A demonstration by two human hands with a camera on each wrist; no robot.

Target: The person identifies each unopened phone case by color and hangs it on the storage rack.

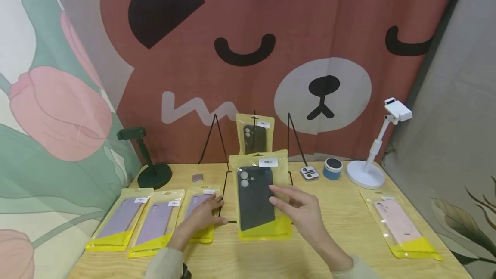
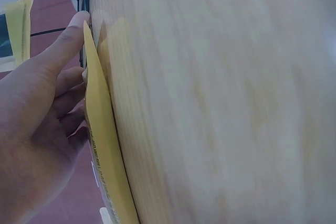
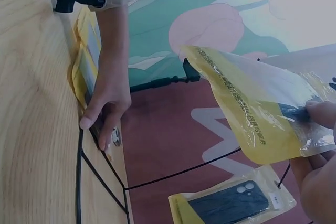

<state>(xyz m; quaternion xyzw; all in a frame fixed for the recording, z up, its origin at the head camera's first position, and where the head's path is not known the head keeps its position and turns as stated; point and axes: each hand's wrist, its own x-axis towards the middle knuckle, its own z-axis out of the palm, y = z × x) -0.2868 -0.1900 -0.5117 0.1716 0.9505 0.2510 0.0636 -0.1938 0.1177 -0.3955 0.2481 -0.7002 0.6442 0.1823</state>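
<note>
Your right hand (image 1: 300, 211): pinching one bagged black phone case (image 1: 255, 197), held upright before the black wire rack (image 1: 215, 116), where a second bagged black case (image 1: 255, 136) hangs. Your left hand (image 1: 205, 216): fingers relaxed, touching the rightmost of three bagged purple cases (image 1: 195, 203) laid left on the tabletop (image 1: 333, 214).

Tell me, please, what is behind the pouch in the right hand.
In the head view, another pouch shows above the held pouch, with parts of a black rack on both sides. The rear pouch's lower end is covered there.
</note>
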